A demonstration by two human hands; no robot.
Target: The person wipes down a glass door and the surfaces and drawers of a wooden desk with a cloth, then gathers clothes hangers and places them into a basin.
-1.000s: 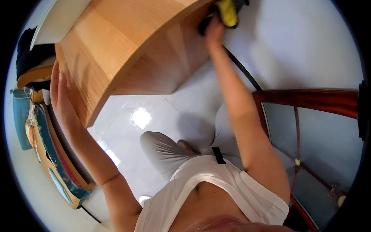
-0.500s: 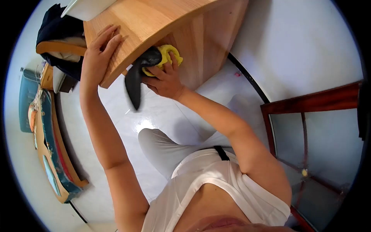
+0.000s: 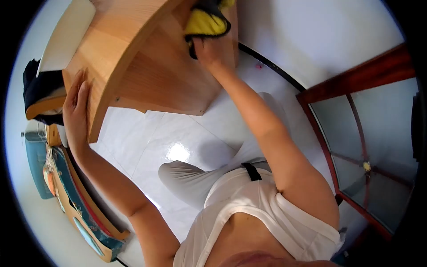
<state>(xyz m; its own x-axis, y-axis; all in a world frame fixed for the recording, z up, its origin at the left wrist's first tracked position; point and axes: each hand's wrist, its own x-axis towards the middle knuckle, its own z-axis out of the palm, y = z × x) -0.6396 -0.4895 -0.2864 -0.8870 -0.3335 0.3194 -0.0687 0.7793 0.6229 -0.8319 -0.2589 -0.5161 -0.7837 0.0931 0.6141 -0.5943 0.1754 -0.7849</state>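
Observation:
A wooden table with a light grain stands before me, its curved edge toward my body. My left hand lies with outstretched fingers on the tabletop near its left corner and holds nothing. My right hand is closed on a yellow cleaning cloth with black edging. The cloth is against or close to the table's wooden side panel, below the top; actual contact is hard to make out. Part of the cloth hangs below my fingers, and its upper end runs toward the top of the view.
A white container stands on the tabletop. Dark clothing hangs on a wooden chair at the left. A wooden-framed couch is farther down that side. On the right is a red-framed glass door. Shiny tiles cover the floor.
My right hand has moved up and farther along the side panel with the cloth. My left hand stays on the tabletop. The whole view has turned and shifted.

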